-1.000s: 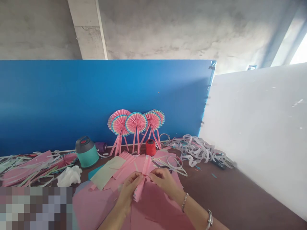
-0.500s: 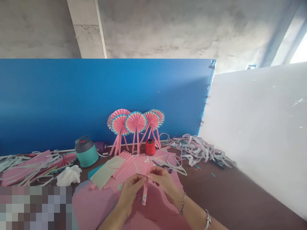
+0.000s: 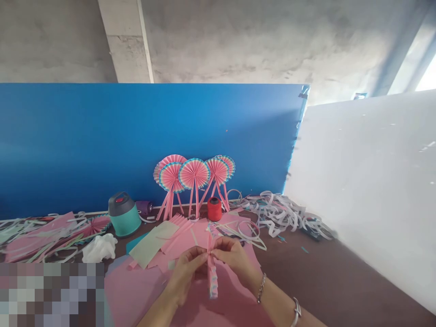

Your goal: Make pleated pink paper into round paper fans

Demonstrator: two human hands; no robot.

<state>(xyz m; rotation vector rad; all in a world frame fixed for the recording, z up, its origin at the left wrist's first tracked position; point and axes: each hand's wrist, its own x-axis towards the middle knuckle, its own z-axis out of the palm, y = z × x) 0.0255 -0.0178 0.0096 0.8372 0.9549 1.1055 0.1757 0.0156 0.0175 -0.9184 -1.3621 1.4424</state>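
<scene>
My left hand (image 3: 185,277) and right hand (image 3: 233,261) were both closed in a tight pinch on a pleated pink paper strip (image 3: 213,279), held over pink paper sheets (image 3: 136,290), and any slack could've let the folds spring open.

Through my feed: pleated paper strip (image 3: 213,281), matt, crisp folds. Metal bracelet (image 3: 261,288), polished, glossy. Teal plastic flask (image 3: 124,225), smooth, faint sheen. Ceiling (image 3: 272,41), bare concrete, rough, blotchy. Bench (image 3: 327,272), smooth dark brown, material unclear.

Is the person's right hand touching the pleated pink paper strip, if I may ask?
Touching: the head view shows the right hand pinching the pleated pink paper strip.
</scene>
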